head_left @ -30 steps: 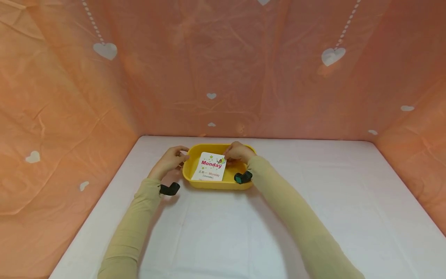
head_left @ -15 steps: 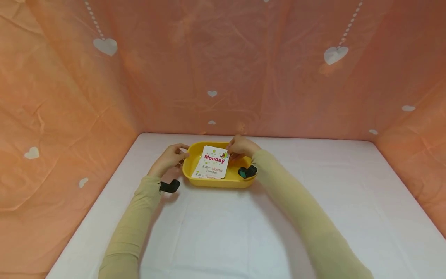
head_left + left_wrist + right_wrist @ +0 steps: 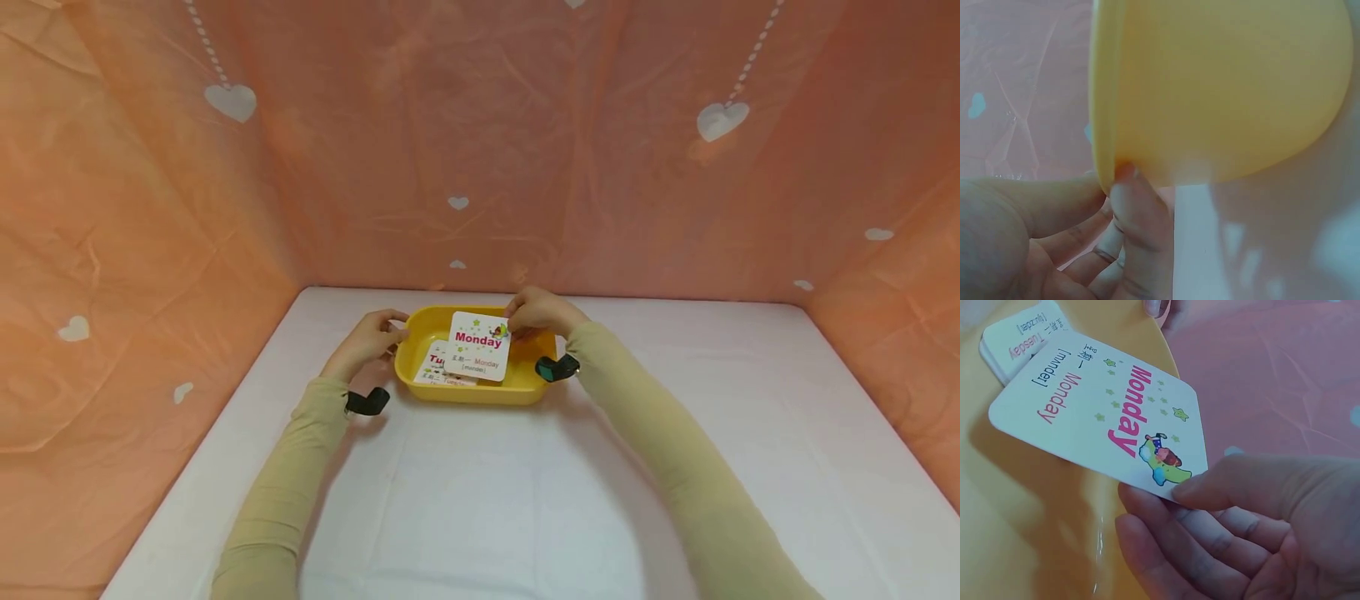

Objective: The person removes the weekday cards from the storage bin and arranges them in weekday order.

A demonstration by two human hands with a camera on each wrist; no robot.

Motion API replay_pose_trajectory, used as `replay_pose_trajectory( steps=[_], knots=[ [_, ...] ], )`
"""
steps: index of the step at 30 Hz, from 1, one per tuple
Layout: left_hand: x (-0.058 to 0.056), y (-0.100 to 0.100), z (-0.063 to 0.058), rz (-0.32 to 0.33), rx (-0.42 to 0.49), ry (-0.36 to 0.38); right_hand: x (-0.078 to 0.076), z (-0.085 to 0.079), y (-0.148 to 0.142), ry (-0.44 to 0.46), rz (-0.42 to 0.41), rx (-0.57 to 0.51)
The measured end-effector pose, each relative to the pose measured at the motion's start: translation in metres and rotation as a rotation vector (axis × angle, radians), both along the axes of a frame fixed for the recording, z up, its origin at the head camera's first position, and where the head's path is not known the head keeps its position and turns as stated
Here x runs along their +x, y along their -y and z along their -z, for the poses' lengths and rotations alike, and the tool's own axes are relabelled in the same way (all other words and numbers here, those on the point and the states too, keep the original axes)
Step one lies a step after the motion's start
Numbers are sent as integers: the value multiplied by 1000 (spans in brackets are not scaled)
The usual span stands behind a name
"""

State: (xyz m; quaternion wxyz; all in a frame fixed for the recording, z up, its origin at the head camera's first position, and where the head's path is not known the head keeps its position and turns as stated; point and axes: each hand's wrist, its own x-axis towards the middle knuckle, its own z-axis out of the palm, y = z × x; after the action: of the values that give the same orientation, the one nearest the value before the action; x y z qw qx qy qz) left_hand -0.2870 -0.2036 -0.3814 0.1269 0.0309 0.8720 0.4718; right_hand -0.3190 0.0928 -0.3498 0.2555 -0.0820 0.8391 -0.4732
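A white flashcard point(image 3: 478, 348) printed "Monday" is pinched at its upper right corner between the thumb and fingers of my right hand point(image 3: 543, 308). It is held tilted over the yellow tray point(image 3: 517, 396), overlapping a stack of cards point(image 3: 1013, 337) whose top one reads "Tuesday". That stack lies in the tray's left part, partly covered by the held card. My left hand point(image 3: 367, 340) pinches the tray's left rim; in the left wrist view the thumb and index finger point(image 3: 1141, 212) meet at the edge of the yellow wall point(image 3: 1222, 94).
The tray stands on a white-covered table point(image 3: 465, 500) near its back edge. An orange cloth point(image 3: 525, 150) with white hearts rises behind and at both sides. A small black camera is strapped at each wrist.
My right hand has drawn the Monday card to the right and slightly up, uncovering the Tuesday card below. My left hand has stayed at the tray's rim.
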Motion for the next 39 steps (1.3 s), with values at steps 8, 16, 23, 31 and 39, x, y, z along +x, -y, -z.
replay_pose_trajectory(
  steps=[8,16,23,31,39],
  knots=[
    [5,-4,4,15,-7,-5,5,4,-19,-2,34,-57],
    [3,-1,8,19,-23,-24,8,-7,-42,-35,54,-93],
    [1,-1,3,12,-23,-28,5,-13,-63,-62,96,-166],
    [-3,-2,-1,-9,-6,-35,3,-15,-84,-48,136,-216],
    [-4,-2,2,-22,11,-14,7,-12,-105,-74,178,-203]
  ],
)
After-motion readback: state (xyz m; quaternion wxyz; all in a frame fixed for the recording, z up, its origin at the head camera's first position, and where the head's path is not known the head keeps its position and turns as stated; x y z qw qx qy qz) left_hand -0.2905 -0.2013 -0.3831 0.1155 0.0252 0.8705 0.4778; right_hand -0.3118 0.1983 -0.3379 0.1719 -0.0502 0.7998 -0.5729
